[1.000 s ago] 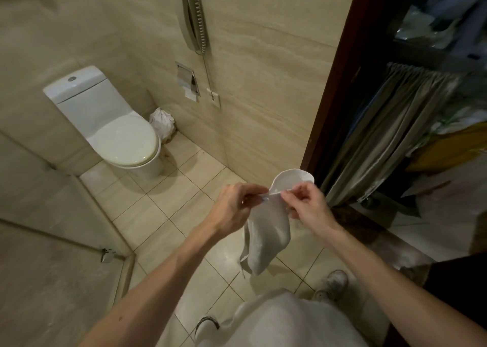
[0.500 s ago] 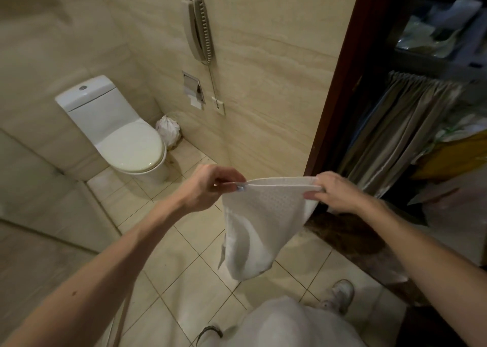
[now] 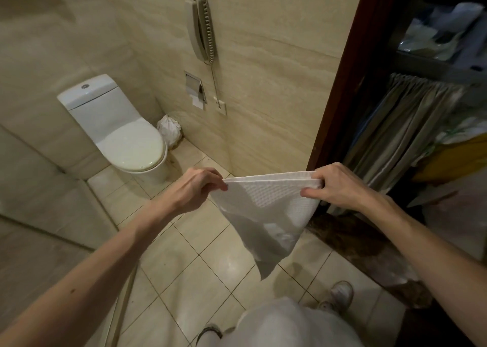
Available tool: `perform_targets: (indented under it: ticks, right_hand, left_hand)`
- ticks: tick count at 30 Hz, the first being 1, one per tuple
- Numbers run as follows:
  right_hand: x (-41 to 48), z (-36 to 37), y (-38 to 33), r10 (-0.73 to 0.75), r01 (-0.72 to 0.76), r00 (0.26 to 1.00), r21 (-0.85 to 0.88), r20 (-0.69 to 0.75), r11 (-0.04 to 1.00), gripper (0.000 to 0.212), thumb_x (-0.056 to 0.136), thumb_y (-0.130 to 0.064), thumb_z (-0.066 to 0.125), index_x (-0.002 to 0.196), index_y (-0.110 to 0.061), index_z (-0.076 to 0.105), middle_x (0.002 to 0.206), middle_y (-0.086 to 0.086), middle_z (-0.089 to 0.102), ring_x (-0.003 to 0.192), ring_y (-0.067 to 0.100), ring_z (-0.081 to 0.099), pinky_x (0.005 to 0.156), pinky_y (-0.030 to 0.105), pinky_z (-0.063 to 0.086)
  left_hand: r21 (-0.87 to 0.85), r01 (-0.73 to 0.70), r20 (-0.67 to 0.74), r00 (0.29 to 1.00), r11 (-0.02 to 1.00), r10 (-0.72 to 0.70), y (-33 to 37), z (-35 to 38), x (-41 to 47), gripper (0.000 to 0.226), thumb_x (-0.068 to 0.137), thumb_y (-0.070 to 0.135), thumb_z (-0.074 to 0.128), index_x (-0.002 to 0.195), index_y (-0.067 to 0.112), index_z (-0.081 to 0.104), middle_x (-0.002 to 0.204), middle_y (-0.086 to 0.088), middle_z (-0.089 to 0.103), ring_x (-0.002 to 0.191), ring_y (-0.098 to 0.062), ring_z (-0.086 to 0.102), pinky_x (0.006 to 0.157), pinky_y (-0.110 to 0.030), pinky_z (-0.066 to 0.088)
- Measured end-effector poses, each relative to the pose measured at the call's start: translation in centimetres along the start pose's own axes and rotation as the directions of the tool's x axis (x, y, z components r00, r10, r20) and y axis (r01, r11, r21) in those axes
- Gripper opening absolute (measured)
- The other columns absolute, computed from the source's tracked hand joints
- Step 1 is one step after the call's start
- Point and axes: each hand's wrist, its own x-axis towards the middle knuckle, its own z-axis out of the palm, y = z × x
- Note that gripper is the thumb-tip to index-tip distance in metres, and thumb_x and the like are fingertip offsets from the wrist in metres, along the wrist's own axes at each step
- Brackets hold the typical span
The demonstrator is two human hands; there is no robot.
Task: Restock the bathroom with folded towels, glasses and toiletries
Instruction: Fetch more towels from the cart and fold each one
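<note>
Two top corners of the towel [image 3: 266,215] are pinched, one by the left hand [image 3: 200,188], one by the right hand [image 3: 340,186], right of the toilet [image 3: 131,141]. Loosened fingers [image 3: 309,194] could drop it onto the tiled floor [image 3: 184,254].

No text, label, brand, number or sign can be read anywhere here.

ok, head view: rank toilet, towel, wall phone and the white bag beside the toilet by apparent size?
1. The toilet and the towel: roughly equal in frame. The towel is far nearer the camera, so I won't rank these two.
2. The wall phone.
3. The white bag.
</note>
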Motion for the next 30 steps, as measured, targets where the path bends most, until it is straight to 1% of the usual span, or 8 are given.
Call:
perform_targets:
  ticks: [4,8,11,13,15,19,24,30]
  right_hand:
    - [-1.0,0.3,-0.1,0.039,-0.028,0.997,0.14,-0.072,0.99,0.021,0.082,-0.03,0.077,0.087,-0.017,0.06,0.091,-0.002,0.066,0.08,0.015,0.065,0.068,0.037,0.059]
    - [-1.6,1.0,0.0,0.182,-0.176,0.983,0.375,0.018,0.91,0.05,0.083,-0.028,0.078,0.123,-0.025,0.048,0.103,-0.011,0.058,0.094,0.013,0.063,0.077,0.035,0.056]
    - [-2.0,1.5,0.3,0.185,-0.194,0.981,0.372,0.06,0.908,0.014,0.087,-0.031,0.074,0.091,-0.019,0.067,0.089,-0.009,0.067,0.085,0.011,0.066,0.065,0.024,0.05]
    - [-2.4,1.7,0.2,0.182,-0.193,0.981,0.449,0.068,0.872,0.012,0.089,-0.029,0.072,0.081,-0.022,0.067,0.081,-0.009,0.068,0.077,0.007,0.066,0.061,0.02,0.046]
    - [-2.5,2.0,0.4,0.182,-0.184,0.982,0.533,0.058,0.826,0.015,0.091,-0.029,0.069,0.082,-0.017,0.067,0.083,-0.003,0.069,0.078,0.01,0.067,0.065,0.027,0.052]
    - [-3.2,2.3,0.9,0.194,-0.173,0.979,0.732,0.057,0.659,0.033,0.093,-0.031,0.063,0.092,0.002,0.058,0.092,0.019,0.065,0.085,0.026,0.067,0.075,0.037,0.053]
    - [-3.8,1.9,-0.1,0.166,-0.137,0.984,0.865,0.063,0.483,0.028,0.091,-0.033,0.061,0.108,-0.011,0.065,0.099,0.0,0.074,0.094,0.017,0.072,0.078,0.031,0.058]
    - [-3.9,0.7,0.6,0.28,-0.182,0.957,0.912,0.079,0.366,0.026,0.097,-0.024,0.057,0.116,-0.008,0.064,0.108,0.008,0.073,0.098,0.02,0.072,0.084,0.035,0.057]
  left_hand:
    - [-0.035,0.004,-0.042,0.999,0.999,-0.006,-0.1,1.0,0.2,0.014,0.09,0.004,0.069,0.091,0.013,0.08,0.093,-0.002,0.075,0.077,-0.017,0.068,0.068,-0.017,0.046]
    - [-0.082,0.132,0.002,0.991,0.988,-0.133,0.4,2.3,0.3,0.013,0.084,0.008,0.077,0.095,0.013,0.08,0.095,0.0,0.074,0.077,-0.014,0.065,0.072,-0.031,0.053]
    - [-0.145,0.296,0.022,0.955,0.944,-0.296,1.2,3.8,0.2,0.017,0.076,0.019,0.085,0.091,0.014,0.08,0.088,0.005,0.071,0.078,-0.011,0.062,0.072,-0.029,0.05]
    - [-0.239,0.374,-0.038,0.919,0.896,-0.393,1.6,5.0,0.2,0.012,0.073,0.021,0.087,0.08,0.015,0.079,0.073,0.012,0.066,0.069,-0.003,0.057,0.064,-0.023,0.043]
    - [-0.343,0.413,-0.079,0.882,0.844,-0.464,2.1,6.0,0.3,0.013,0.074,0.02,0.087,0.077,0.017,0.074,0.069,0.011,0.066,0.067,-0.003,0.056,0.063,-0.025,0.044]
    - [-0.634,0.433,-0.038,0.81,0.64,-0.585,2.5,6.7,0.6,0.043,0.079,0.019,0.083,0.105,0.016,0.05,0.083,-0.006,0.067,0.07,-0.011,0.057,0.061,-0.027,0.047]
    - [-0.694,0.444,0.086,0.832,0.567,-0.548,3.2,8.4,0.2,0.023,0.091,0.024,0.072,0.092,0.003,0.063,0.082,-0.002,0.061,0.071,-0.007,0.054,0.058,-0.014,0.043]
    - [-0.882,0.297,0.073,0.852,0.365,-0.518,6.0,6.6,0.7,0.035,0.09,0.041,0.066,0.09,0.007,0.059,0.084,-0.003,0.063,0.074,-0.016,0.06,0.065,-0.034,0.051]
